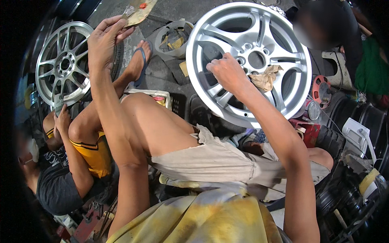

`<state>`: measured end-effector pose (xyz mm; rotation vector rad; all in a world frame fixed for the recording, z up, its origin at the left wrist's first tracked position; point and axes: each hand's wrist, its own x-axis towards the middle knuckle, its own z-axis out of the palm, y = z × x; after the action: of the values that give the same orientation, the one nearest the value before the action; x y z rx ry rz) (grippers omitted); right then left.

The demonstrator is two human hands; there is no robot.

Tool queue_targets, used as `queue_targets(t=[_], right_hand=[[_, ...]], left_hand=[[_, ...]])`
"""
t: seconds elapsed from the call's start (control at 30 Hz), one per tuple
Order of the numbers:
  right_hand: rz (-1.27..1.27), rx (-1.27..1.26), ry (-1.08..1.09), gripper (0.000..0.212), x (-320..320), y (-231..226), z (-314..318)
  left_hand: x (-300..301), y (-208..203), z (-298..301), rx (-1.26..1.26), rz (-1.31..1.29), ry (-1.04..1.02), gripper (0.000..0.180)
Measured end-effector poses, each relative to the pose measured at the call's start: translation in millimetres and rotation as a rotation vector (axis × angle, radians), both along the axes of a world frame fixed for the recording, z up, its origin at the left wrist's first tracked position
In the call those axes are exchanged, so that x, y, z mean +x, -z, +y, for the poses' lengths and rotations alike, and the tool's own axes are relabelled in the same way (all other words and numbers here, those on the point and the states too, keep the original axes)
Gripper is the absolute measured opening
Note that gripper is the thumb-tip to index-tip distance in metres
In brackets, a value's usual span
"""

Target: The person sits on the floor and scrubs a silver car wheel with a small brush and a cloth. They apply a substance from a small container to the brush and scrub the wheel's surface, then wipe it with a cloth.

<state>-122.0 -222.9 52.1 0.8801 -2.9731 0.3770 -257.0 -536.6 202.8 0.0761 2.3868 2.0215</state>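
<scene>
The fingers of the left hand (103, 46) pinch a tan sheet (139, 15) carrying an orange dab, off to the left of the big silver wheel (306, 69). That forearm stands nearly upright, the hand tipping over toward the wheel. The right arm slants in across the wheel's near edge, and the right hand (229, 75) sits over its left-hand spokes, knuckles up, fingers curled under; I can't tell whether they grip anything. Just beside the wheel's hub hole lies a crumpled brown paper (265, 79). Well to the left of the wheel, a co-worker's hand (61, 120) is at a smaller wheel (75, 96), whose rim bears a short line of lettering. Near the big wheel's right edge stands a tin (312, 110), its printed label too small to make out.
</scene>
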Motion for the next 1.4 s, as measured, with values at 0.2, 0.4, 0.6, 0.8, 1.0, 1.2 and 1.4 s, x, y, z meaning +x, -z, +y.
queue_targets(t=[0.2, 0.4, 0.6, 0.8, 1.0, 1.2, 1.4], right_hand=[[-0.093, 0.271, -0.084, 0.015, -16, -14, -8], [-0.122, 0.163, -0.073, 0.015, -18, -4, -1], [-0.08, 0.07, -0.001, 0.015, -16, 18, 2], [-0.058, 0.029, 0.027, 0.01, -11, 18, 1], [-0.081, 0.017, 0.047, 0.01, -11, 8, -1], [-0.128, 0.019, 0.069, 0.01, -9, 6, -3], [-0.124, 0.046, 0.086, 0.009, -8, 9, -4]], left_hand=[[5, 9, -19, -0.108, -0.065, -0.104, 0.027], [30, 34, -41, -0.843, -0.102, 0.5, 0.009], [178, 33, 105, -0.551, -0.218, 0.773, 0.016], [241, 51, 147, -0.565, -0.32, 0.774, 0.015], [252, 52, 150, -0.572, -0.329, 0.818, 0.015], [254, 51, 153, -0.578, -0.337, 0.821, 0.016], [253, 56, 149, -0.589, -0.36, 0.8, 0.016]])
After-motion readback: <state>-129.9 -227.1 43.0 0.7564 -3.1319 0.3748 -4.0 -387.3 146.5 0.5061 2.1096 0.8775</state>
